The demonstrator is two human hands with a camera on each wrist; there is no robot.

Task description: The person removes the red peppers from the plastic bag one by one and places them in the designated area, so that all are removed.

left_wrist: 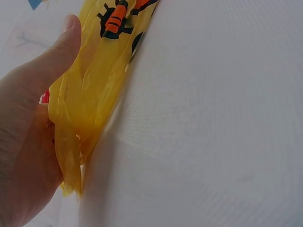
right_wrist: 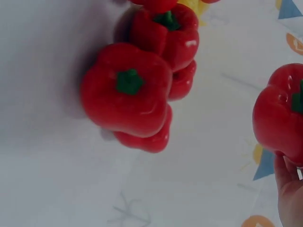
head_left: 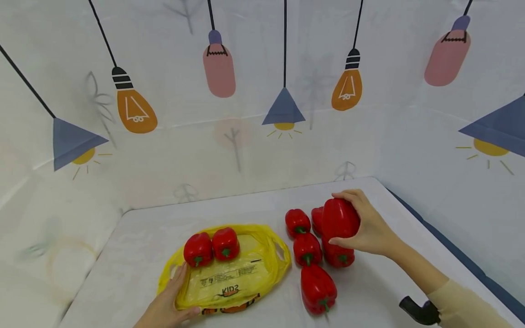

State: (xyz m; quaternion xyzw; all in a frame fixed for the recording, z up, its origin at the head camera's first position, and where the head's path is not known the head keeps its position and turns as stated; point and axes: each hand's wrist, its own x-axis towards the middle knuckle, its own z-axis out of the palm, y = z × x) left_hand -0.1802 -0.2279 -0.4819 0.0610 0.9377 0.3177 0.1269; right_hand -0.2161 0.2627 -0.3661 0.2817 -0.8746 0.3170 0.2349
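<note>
My right hand (head_left: 371,232) grips a red bell pepper (head_left: 339,217) between thumb and fingers. It is raised above the group of peppers, and its green stem shows in the right wrist view. Below it on the table is another bell pepper (head_left: 341,258), partly covered in the head view. My left hand (head_left: 169,298) holds the near left edge of a yellow plastic bag (head_left: 229,279), thumb outside and fingers behind the plastic. Two red bell peppers, a left one (head_left: 198,249) and a right one (head_left: 225,244), sit at the bag's far left part.
Three more peppers run in a row right of the bag: a far one (head_left: 297,222), a middle one (head_left: 307,249) and a near one (head_left: 318,289). Another pepper (head_left: 316,220) is half hidden behind the raised one. A printed curtain (head_left: 254,150) hangs behind the white table (head_left: 135,255).
</note>
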